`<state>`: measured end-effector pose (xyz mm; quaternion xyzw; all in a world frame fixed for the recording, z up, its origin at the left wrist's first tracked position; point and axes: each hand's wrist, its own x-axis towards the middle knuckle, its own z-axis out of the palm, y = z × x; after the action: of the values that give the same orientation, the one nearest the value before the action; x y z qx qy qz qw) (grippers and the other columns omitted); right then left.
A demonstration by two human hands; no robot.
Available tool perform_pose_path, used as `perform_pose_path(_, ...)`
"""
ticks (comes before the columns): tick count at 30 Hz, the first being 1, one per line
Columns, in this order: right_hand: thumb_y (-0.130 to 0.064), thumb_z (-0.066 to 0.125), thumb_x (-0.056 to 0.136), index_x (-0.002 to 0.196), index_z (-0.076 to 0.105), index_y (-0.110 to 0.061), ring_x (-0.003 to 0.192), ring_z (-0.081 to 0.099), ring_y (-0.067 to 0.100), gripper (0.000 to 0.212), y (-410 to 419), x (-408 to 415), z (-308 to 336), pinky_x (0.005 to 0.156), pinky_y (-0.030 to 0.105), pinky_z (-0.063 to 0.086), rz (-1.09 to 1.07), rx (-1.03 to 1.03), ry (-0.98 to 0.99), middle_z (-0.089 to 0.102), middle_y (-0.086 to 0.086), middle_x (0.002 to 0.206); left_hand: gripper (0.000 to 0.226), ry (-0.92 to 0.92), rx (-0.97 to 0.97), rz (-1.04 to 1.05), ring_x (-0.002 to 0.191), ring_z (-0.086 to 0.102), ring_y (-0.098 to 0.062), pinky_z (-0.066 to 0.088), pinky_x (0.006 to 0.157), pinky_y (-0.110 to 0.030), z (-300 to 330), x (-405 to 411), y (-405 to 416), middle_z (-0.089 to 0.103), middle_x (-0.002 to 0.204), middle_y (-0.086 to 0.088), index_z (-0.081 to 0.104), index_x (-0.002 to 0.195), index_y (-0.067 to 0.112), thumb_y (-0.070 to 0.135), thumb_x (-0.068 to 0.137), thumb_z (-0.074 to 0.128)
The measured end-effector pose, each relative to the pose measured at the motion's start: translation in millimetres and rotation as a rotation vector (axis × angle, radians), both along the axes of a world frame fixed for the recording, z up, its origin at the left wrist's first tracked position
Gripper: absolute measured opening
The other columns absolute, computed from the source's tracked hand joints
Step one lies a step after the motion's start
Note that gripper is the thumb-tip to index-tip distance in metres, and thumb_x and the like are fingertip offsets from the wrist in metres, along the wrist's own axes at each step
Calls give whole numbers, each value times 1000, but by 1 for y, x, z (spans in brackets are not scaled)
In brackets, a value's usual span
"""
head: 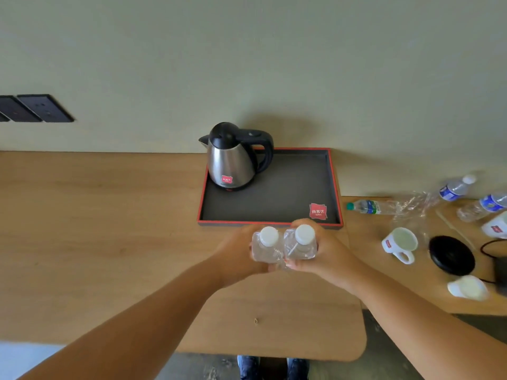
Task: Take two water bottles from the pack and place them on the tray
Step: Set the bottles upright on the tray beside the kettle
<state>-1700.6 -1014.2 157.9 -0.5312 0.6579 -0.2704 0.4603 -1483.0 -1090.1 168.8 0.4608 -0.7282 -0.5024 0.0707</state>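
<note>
Both forearms reach forward and converge; the left hand (236, 252) and right hand (326, 250) are curled, each gripping something, knuckles nearly touching.

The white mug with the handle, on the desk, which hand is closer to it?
Right. The right hand, gripping a bottle, is just left of the white mug. The left hand holds the other bottle, farther left.

Two hands (236, 250) (326, 250) hold two water bottles (267, 246) (301, 242); three more bottles (367, 207) (455, 189) (482, 205) lie at right, with one tray (333, 185), one kettle (236, 157), three white cups (400, 244) (467, 287) (496, 226), one black base (451, 255)
</note>
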Motion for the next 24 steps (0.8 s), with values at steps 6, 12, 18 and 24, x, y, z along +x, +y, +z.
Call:
perform_pose_path(6,-14,90,71,116,55,-43,105,65,6,64,3,7,-5,93,32,54,16,-16,20,66,-18,111,57,0,61,6,105,70,-22,59,93,-45,-11,10,2,75,113,1,67,118,23,18,68,94)
perform_pose_path(12,-25,91,69,123,49,-48,109,63,-1,72,4,9,3,98,32,54,10,28,51,64,-23,114,65,-8,161,-20,112,71,-31,57,99,-56,-11,10,2,76,117,-6,68,122,22,36,61,83)
perform_pose_path(18,-39,93,66,155,25,-44,140,45,5,112,2,6,20,116,32,39,64,123,114,45,-19,152,61,-25,222,-123,126,64,-30,51,109,-56,2,7,-5,67,136,-9,59,128,27,31,76,92)
perform_pose_path(24,-53,85,73,153,35,-39,135,39,-2,95,1,11,62,106,25,38,159,37,323,40,-22,150,106,-292,-88,-186,145,46,-18,40,119,-38,59,-1,-9,49,157,6,25,163,31,58,78,83)
